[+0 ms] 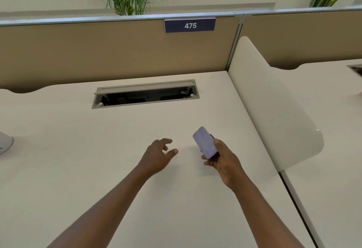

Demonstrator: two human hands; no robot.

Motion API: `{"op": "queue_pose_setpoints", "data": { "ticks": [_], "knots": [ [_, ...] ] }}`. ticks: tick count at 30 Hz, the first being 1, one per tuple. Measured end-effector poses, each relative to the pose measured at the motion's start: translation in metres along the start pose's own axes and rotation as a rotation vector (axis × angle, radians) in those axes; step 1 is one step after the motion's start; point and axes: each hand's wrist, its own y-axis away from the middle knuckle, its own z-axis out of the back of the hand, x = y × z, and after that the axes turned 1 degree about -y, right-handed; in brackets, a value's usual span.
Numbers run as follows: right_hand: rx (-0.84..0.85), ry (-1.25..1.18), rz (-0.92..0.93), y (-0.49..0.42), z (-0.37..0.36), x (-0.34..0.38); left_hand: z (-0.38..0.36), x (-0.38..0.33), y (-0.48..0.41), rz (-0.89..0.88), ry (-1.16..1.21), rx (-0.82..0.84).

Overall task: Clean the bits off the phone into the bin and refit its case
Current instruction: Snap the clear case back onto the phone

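My right hand holds a phone whose lilac back or case faces up, tilted above the desk; whether the case is on it I cannot tell. A little to its left, my left hand hovers over the desk with fingers apart and nothing in it. No bin and no loose bits are in view.
The cream desk has an open cable tray slot at the back, under a tan partition with a "475" sign. A white curved divider bounds the right side. A white object sits at the far left edge.
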Motion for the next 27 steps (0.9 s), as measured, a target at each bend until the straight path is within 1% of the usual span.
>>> {"op": "queue_pose_setpoints", "data": {
  "ticks": [1,3,4,6,9,12,16,20,22,27],
  "knots": [
    [-0.072,0.077,0.071,-0.009,0.003,0.006,-0.003,0.007,-0.005,-0.03,-0.175,-0.077],
    [-0.224,0.271,0.227,-0.028,0.011,0.017,-0.006,0.023,-0.012,-0.065,-0.504,-0.162],
    [-0.3,0.393,0.308,-0.039,0.016,0.023,-0.006,0.03,-0.016,-0.072,-0.616,-0.194],
    [-0.425,0.655,0.445,-0.063,0.025,0.035,-0.004,0.044,-0.022,-0.099,-0.709,-0.258],
    [-0.547,0.888,0.6,-0.098,0.035,0.049,-0.001,0.061,-0.028,-0.115,-0.746,-0.291],
    [-0.575,1.116,0.67,-0.128,0.041,0.059,-0.004,0.073,-0.028,-0.133,-0.759,-0.296],
    [-0.546,1.33,0.654,-0.162,0.044,0.067,-0.01,0.08,-0.03,-0.113,-0.703,-0.311],
    [-0.5,1.483,0.583,-0.181,0.048,0.06,-0.009,0.081,-0.032,-0.092,-0.684,-0.311],
    [-0.506,1.54,0.582,-0.184,0.048,0.055,-0.01,0.081,-0.033,-0.082,-0.678,-0.307],
    [-0.581,1.71,0.56,-0.183,0.047,0.05,-0.009,0.076,-0.031,-0.07,-0.645,-0.283]
  ]
}}
